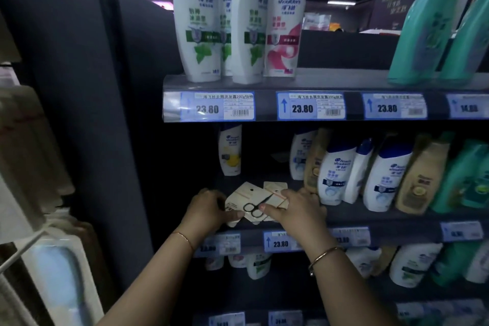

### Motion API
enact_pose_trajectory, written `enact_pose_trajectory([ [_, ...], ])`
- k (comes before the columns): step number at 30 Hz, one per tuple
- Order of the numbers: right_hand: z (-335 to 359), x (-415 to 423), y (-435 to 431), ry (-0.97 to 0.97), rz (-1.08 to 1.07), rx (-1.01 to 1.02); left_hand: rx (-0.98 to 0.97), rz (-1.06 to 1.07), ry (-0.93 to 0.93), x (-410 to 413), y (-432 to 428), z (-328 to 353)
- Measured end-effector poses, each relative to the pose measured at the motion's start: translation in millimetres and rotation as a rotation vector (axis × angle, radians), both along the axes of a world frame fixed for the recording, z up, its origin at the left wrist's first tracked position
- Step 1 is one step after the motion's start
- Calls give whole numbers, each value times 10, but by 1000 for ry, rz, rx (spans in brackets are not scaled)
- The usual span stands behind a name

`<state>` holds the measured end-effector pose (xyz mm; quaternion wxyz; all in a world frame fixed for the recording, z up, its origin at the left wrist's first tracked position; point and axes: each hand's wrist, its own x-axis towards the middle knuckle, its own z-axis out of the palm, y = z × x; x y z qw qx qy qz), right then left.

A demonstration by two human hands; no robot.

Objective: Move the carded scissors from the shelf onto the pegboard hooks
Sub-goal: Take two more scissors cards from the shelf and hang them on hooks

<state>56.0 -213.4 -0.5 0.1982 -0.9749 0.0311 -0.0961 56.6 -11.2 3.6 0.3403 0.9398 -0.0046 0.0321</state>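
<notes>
Pegboard hooks (25, 250) show only as a blurred white rod among hanging packs (60, 270), far left of the carded scissors (248, 200); whether any card hangs there already cannot be told. Between them stands a dark end panel (105, 127), whose front edge each card must be carried round. The carded scissors lie as a loose, fanned stack on the middle shelf (352, 217), just behind its price rail (275, 243), so the task looks near its start, with nothing lifted off yet. The left grip (209, 209) clasps the stack's left edge, fingers curled about it. The right grip (293, 208) grasps its right end, thumb pointing at the top pair's black loops. Open room lies in front of the stack and to its left. Behind it one shampoo bottle (229, 152) stands apart. To its right a row of bottles (336, 174) stands just beside the right grip's knuckles, and the upper shelf (264, 82) hangs overhead, so drawing the cards out forward seems safest.
</notes>
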Motion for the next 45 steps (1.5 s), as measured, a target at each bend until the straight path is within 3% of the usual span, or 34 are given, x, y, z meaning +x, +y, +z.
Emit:
enact_pose_trajectory([
  [5,22,47,1,41,-2,31,-218,4,-3,44,9,-76],
  [11,38,68,-33,39,17,239,-461,-18,-75,65,-52,-163],
  [22,78,121,-115,152,140,539,-441,-79,-166,29,-201,-109],
  [33,31,79,-144,5,142,775,-648,-115,-105,8,-305,-55],
  [41,10,73,-124,-10,247,988,-845,-320,-20,-61,-334,-15],
  [45,-10,66,-101,-31,275,1014,-768,-301,-25,-102,-326,36],
])
